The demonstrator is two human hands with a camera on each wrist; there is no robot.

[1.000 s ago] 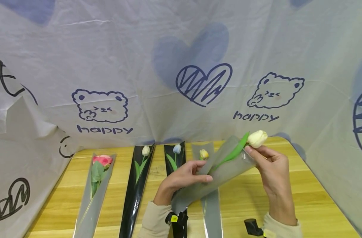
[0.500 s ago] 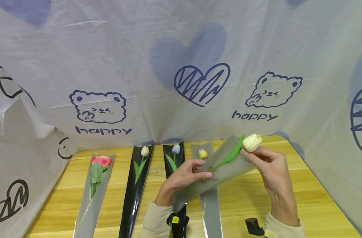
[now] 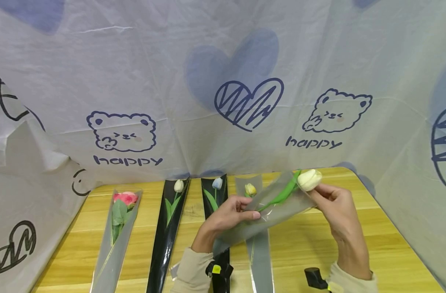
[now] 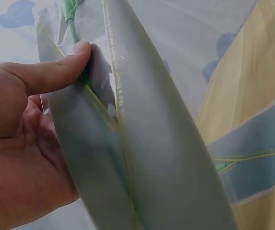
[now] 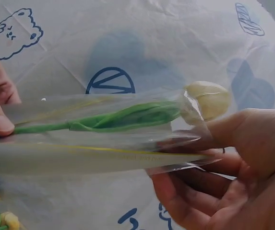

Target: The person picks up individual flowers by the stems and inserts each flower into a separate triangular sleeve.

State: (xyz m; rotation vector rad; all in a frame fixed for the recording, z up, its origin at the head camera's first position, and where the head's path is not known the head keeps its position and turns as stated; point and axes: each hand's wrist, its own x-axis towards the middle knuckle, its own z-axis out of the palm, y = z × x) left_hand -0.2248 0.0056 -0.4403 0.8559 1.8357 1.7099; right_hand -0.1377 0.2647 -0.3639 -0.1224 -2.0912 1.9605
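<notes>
A white tulip (image 3: 309,180) with a green leaf (image 5: 142,115) lies slanted in a clear-and-grey plastic flower sleeve (image 3: 281,215), its bloom at the sleeve's mouth. My left hand (image 3: 228,215) grips the sleeve around its middle, thumb pressing over the stem in the left wrist view. At the upper end, my right hand (image 3: 338,209) holds the sleeve's edge just beneath the bloom; the right wrist view shows its fingers curled behind the plastic. Gold lettering runs along the sleeve's folded seam. The lower stem is hidden behind the grey film.
On the wooden table (image 3: 311,252) lie a pink rose (image 3: 125,198) in a grey sleeve, a white tulip (image 3: 178,186) and a blue tulip (image 3: 217,183) in black sleeves, and a yellow tulip (image 3: 250,189) in grey, partly under the held sleeve. A printed cloth (image 3: 193,142) hangs behind.
The bloom has moved down and left, closer to the sleeve's mouth, with my right hand following slightly. The plastic's upper flap now lies lower. My left hand keeps its hold in nearly the same place.
</notes>
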